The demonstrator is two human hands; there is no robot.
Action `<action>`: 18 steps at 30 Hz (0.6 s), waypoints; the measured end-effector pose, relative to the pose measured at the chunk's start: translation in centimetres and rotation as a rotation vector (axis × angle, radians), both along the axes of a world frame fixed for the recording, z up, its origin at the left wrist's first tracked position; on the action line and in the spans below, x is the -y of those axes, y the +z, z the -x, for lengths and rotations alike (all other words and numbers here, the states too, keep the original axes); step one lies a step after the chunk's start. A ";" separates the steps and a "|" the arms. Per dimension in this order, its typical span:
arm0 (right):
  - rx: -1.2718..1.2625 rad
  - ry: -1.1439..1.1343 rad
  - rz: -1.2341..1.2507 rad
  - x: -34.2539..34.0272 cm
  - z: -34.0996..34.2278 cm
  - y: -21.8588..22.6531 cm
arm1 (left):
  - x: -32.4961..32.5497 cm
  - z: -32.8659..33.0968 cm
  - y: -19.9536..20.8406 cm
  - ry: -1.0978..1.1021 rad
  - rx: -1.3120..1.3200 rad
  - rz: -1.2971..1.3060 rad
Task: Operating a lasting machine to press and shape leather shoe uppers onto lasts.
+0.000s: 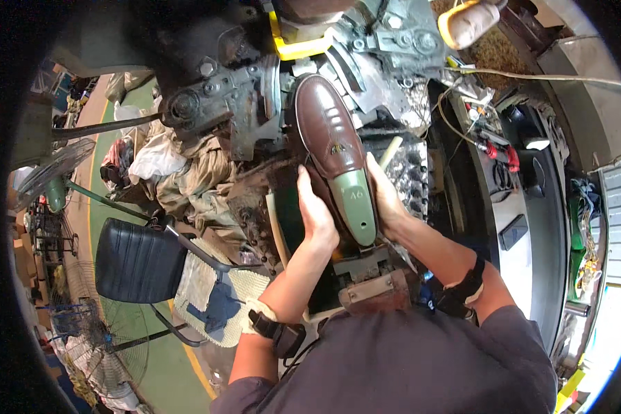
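Observation:
A glossy dark brown leather shoe upper [328, 127] sits over a green shoe last [355, 207], toe pointing away from me. Its toe lies among the metal jaws [345, 65] of a machine, though whether it touches them I cannot tell. Against the left side of the shoe, my left hand [317, 210] is closed with the thumb up along the edge. My right hand [386, 196] grips the opposite side near the heel. The fingers of both hands are partly hidden beneath the shoe. Under the heel end is a metal block with a worn brown pad [374, 288].
Metal arms [193, 103] flank the jaws, with a yellow-edged part [303, 48] above. To the left stand a black-backed chair [138, 259], crumpled cloth [203, 179] and a fan [107, 338]. A dark bench [517, 228] runs along the right, beneath a hanging cable [545, 76].

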State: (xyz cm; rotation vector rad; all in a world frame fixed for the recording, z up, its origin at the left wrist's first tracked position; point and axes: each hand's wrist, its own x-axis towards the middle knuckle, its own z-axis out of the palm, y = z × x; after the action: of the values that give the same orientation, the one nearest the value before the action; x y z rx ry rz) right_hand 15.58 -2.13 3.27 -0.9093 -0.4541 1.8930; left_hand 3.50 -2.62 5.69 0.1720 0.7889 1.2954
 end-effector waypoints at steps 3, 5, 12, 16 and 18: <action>-0.050 -0.072 -0.026 -0.6 0.6 -1.8 | -0.6 -0.3 -1.4 0.055 0.040 -0.037; 0.099 -0.171 -0.233 -1.0 0.1 -4.0 | -0.5 -0.8 -2.1 0.057 0.065 -0.078; 0.119 -0.066 -0.304 -0.2 -0.5 -3.5 | -0.2 -0.2 -1.4 -0.002 0.182 -0.081; 0.065 -0.034 -0.255 0.2 -0.8 -3.7 | 0.2 -0.2 -1.3 0.019 0.146 -0.072; 0.025 -0.059 -0.246 0.4 -0.4 -3.5 | 0.2 -0.2 -1.3 0.016 0.152 -0.079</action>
State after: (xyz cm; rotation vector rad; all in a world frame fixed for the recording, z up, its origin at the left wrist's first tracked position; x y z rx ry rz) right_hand 15.96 -2.51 -0.23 -0.7746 -0.6531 1.7291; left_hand 3.72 -2.78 4.43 0.1287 0.6111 1.3386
